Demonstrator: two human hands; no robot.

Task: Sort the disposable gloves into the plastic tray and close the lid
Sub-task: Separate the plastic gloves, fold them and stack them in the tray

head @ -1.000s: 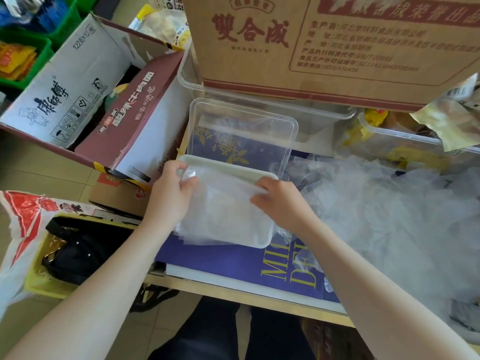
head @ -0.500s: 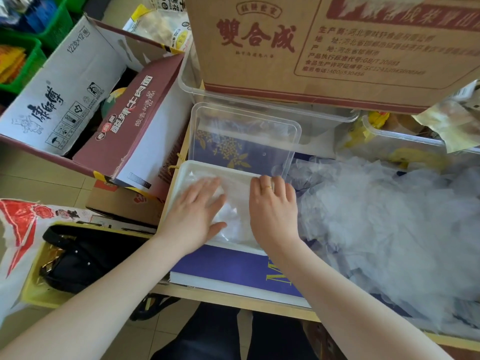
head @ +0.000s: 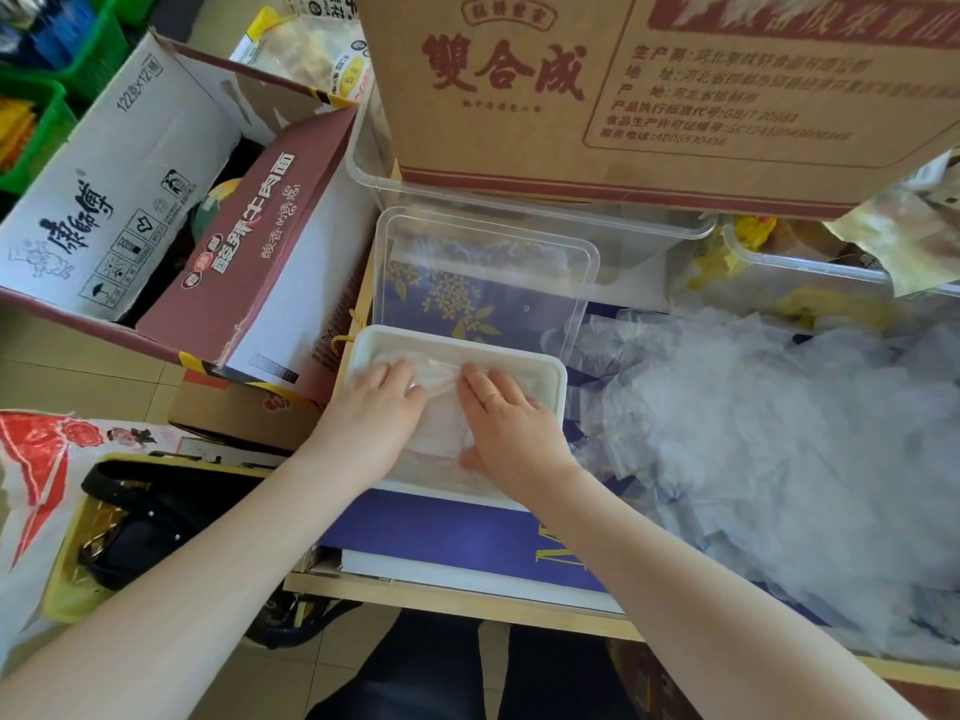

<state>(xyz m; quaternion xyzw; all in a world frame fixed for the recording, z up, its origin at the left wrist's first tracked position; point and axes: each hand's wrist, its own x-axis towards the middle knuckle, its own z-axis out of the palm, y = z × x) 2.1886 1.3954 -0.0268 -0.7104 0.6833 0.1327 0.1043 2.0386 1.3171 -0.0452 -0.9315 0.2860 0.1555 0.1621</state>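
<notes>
One white plastic tray [head: 540, 368] sits just below the centre of the frame on a blue book [head: 467, 532], and inside it lies a flat wad of thin clear gloves [head: 441, 423], too filmy to count. Two bare hands press down on that wad: the left hand [head: 376, 407] lies flat with its fingers spread and nearly straight, gripping nothing, and the right hand [head: 511, 423], with one gold ring [head: 492, 399] on a finger, lies palm-down beside it, fingers flat, the thumb tucked at the wad's lower edge. The fingertips of the two hands point toward the tray's far rim and are apart by a narrow strip of bunched film. One clear lid [head: 483, 275] lies open just above the tray, touching its far rim. To the right of the tray, a large loose heap of more clear gloves [head: 769, 439] fills the right side of the frame. At the top stands one big brown carton [head: 649, 85] resting on a clear tub [head: 519, 210]. At upper left is one open noodle carton [head: 156, 200], and at lower left one black bag [head: 156, 517].
</notes>
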